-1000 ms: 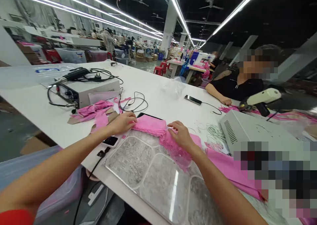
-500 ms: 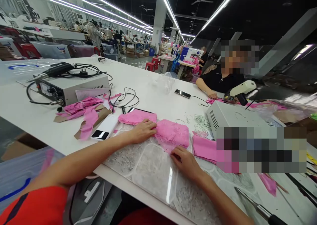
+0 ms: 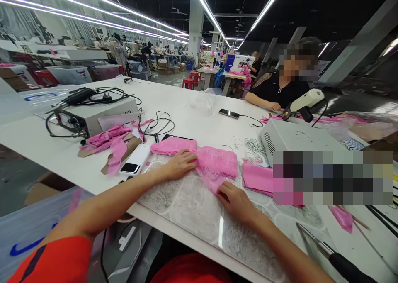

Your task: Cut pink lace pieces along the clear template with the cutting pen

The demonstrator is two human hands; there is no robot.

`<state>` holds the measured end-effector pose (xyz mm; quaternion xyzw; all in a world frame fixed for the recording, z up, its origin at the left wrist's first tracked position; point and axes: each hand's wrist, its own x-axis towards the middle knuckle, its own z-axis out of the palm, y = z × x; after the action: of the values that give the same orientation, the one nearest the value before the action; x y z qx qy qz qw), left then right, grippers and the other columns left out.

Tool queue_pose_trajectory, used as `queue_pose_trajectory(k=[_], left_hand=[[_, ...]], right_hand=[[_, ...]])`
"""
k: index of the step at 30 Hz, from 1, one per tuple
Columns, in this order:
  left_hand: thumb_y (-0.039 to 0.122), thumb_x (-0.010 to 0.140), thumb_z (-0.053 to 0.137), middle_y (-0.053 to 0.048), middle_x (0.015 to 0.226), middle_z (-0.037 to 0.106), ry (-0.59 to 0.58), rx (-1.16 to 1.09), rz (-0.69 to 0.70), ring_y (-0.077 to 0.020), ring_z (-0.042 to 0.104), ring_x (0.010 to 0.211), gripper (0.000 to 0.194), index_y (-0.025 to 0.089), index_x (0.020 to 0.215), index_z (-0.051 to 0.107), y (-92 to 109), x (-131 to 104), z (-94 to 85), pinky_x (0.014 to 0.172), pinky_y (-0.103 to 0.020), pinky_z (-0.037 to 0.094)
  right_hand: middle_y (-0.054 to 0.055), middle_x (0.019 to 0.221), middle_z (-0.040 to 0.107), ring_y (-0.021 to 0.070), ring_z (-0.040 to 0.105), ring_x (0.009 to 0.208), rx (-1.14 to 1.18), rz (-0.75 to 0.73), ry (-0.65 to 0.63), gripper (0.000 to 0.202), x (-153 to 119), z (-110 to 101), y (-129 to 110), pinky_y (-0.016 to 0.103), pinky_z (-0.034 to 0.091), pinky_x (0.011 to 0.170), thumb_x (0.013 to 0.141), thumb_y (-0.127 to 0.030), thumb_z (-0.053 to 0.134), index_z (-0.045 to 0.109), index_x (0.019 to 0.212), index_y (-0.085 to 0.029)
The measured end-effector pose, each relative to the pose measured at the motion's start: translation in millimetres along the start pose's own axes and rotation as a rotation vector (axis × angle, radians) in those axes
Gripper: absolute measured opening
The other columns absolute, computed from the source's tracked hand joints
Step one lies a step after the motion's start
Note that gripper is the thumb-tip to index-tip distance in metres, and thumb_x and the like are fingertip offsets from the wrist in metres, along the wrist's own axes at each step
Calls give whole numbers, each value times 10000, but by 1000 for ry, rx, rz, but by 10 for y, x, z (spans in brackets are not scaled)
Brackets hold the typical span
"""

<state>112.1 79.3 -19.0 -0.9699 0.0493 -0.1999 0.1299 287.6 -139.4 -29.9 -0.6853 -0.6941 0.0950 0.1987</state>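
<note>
A pink lace fabric piece [image 3: 216,162] lies in a small stack at the middle of the table's near side. My left hand [image 3: 182,164] rests at the stack's left edge, fingers closed on the lace there. With thumb and fingers pinched, my right hand [image 3: 234,198] grips the near corner of the top layer, which stretches thinly towards me. Left of it sits another pink fabric stack [image 3: 174,145], close behind my left hand. To the right lies a folded plain pink stack [image 3: 257,178]. Beneath my hands is a clear-covered grey mat [image 3: 195,208].
Grey machine boxes stand at left [image 3: 93,113] and right [image 3: 298,137]. A white power bank [image 3: 136,158], pink scraps [image 3: 116,150] and a black cable [image 3: 158,123] lie left. A black-handled tool [image 3: 336,258] is at near right. A person in black [image 3: 276,92] sits across, beside a phone [image 3: 229,113].
My right hand has drawn the lace corner slightly towards me and right, so more of the top layer is stretched out. My left hand stays at its edge. The view has shifted a little.
</note>
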Motion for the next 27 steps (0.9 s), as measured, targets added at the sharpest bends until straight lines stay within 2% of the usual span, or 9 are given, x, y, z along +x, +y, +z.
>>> queue_pose_trajectory(k=[3,8,11,14,17,21,24,27], left_hand=[[121,931,447,-85,1068,638,-31,-44,82,-191,560,974,183,175,922,621,133,-63,-98,993,-400,379],[98,956,386,-28,742,588,-116,-134,161,-162,512,704,246,180,846,590,504,-361,-407,952,-365,399],[128,948,401,-38,727,572,-139,-187,91,-174,490,685,210,160,879,597,687,-483,-600,860,-353,419],[154,947,428,-47,774,596,-97,-247,-28,-173,492,702,188,149,924,614,811,-449,-697,800,-343,413],[167,962,451,-53,882,642,-24,-369,-60,-163,528,772,184,154,977,634,945,-300,-657,801,-326,413],[189,976,465,-56,954,670,15,-490,-47,-165,556,854,191,158,982,654,1195,-118,-476,816,-311,427],[178,971,467,-65,949,675,-9,-516,-49,-168,558,861,191,146,949,655,1343,-89,-358,826,-309,432],[164,955,478,-71,989,676,-9,-521,-32,-175,556,886,177,134,989,649,1397,-121,-308,866,-315,422]], right_hand=[[39,833,622,158,583,741,-9,-27,-49,169,-182,-72,-25,279,456,661,913,-175,474,596,798,-195],[54,888,637,160,606,787,-10,-84,-140,203,-434,-154,-79,280,487,697,934,-189,446,641,880,-203],[62,922,651,160,619,817,47,-113,-156,204,-493,-199,-106,281,503,716,915,-172,462,663,931,-207],[57,896,656,148,618,776,114,-111,-98,204,-483,-230,-152,267,499,683,900,-156,466,663,915,-207],[44,853,649,134,603,716,181,-96,-70,168,-446,-211,-236,254,480,635,899,-172,484,647,887,-208],[36,850,647,136,590,704,200,-81,-136,107,-431,-104,-332,258,460,624,884,-187,530,631,912,-207],[33,836,641,135,580,707,206,-52,-141,108,-438,-29,-340,255,443,625,880,-166,514,616,874,-203],[24,803,626,126,553,679,240,-5,-142,128,-431,-13,-323,249,415,604,879,-148,492,591,816,-201]])
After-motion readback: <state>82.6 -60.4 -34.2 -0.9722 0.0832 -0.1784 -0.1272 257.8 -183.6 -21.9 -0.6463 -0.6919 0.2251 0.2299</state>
